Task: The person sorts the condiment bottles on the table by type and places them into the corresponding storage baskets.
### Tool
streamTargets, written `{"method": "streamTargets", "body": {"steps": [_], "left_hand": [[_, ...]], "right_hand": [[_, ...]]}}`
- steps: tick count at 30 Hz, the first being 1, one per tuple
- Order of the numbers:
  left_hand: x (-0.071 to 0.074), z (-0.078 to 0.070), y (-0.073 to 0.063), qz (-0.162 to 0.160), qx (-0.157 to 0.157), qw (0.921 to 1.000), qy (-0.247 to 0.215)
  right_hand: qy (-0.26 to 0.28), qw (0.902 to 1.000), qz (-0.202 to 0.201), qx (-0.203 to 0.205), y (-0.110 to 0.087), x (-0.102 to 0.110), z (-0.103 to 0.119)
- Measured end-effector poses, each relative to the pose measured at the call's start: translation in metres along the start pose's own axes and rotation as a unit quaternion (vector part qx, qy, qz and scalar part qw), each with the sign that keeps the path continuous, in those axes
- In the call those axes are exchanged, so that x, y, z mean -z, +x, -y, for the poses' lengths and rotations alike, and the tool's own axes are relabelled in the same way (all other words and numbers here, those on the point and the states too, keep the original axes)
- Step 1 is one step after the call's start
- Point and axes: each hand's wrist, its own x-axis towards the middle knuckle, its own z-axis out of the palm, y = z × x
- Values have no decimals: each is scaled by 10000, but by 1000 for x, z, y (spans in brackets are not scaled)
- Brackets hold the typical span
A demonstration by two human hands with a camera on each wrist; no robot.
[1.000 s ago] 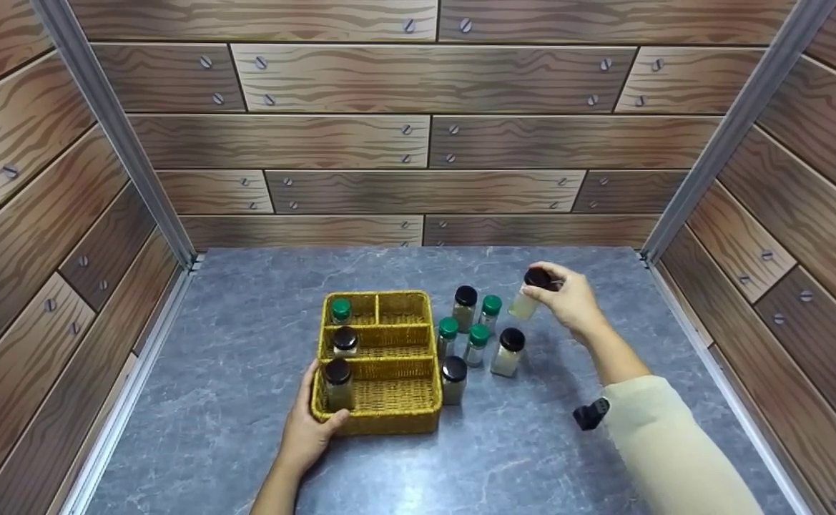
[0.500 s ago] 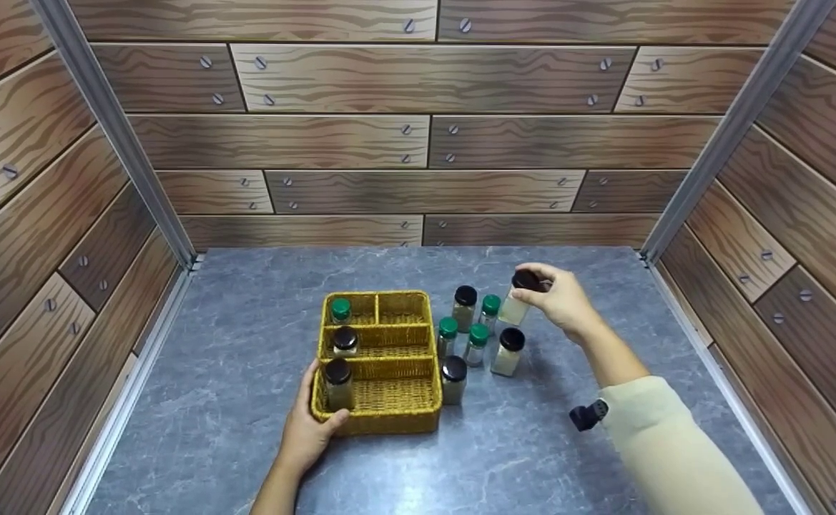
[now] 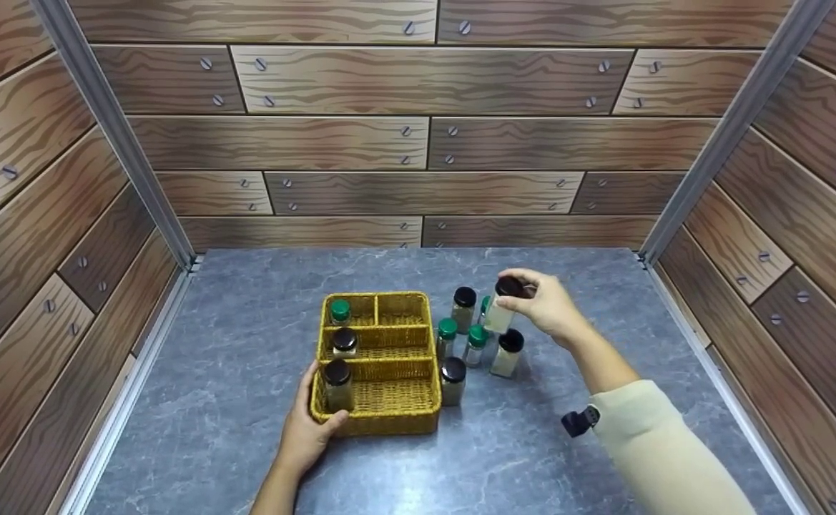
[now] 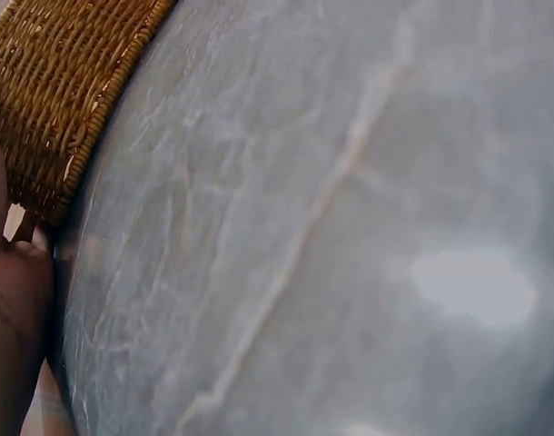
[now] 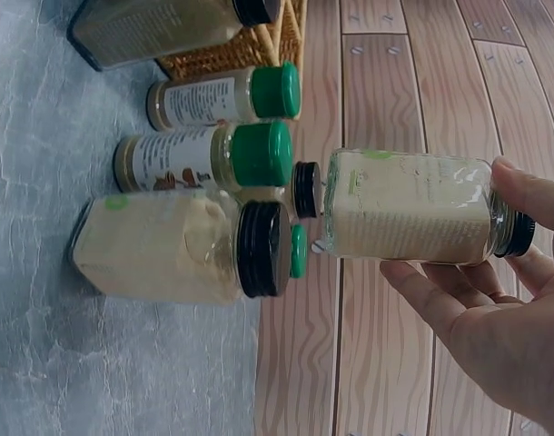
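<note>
My right hand point(image 3: 550, 309) grips a square glass spice jar point(image 5: 409, 207) with a black lid near its top, thumb on one side and fingers on the other. In the right wrist view that jar is raised above the standing ones. My left hand point(image 3: 308, 433) holds the front left corner of a woven basket point(image 3: 403, 425), thumb over the rim. The basket has several compartments; a green-capped jar point(image 3: 340, 310) and two black-lidded jars, one mid-left point(image 3: 345, 342) and one front-left point(image 3: 338, 383), stand along its left side.
Right of the basket stand black-lidded jars, at the back point(image 3: 463, 309), at the front point(image 3: 453, 381) and to the right point(image 3: 507, 354), among green-capped jars such as this near one point(image 3: 475, 345). Wood-patterned walls point(image 3: 418, 143) surround the grey marbled table point(image 3: 210, 429).
My right hand has carried the spice jar leftward and slightly nearer, from beyond the group to over it, now overlapping a green-capped jar. The left hand and basket have stayed put.
</note>
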Motion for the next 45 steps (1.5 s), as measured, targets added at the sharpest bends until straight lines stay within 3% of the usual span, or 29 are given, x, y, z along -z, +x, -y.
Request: {"method": "streamTargets", "body": {"steps": [31,35,40,45], "left_hand": [[0,1,1,17,-40,10000,22],[0,2,2,24,98,9999,21],[0,2,2,43,125,9999,64],[-1,2,1,45,111,9999,109]], "right_hand": [[371,9986,333,177,-1,-64,11],[513,9973,443,278,-2,-74,16],[329,9959,569,617,0,-87,20],[238,9965,635,479,0,-100,23]]}}
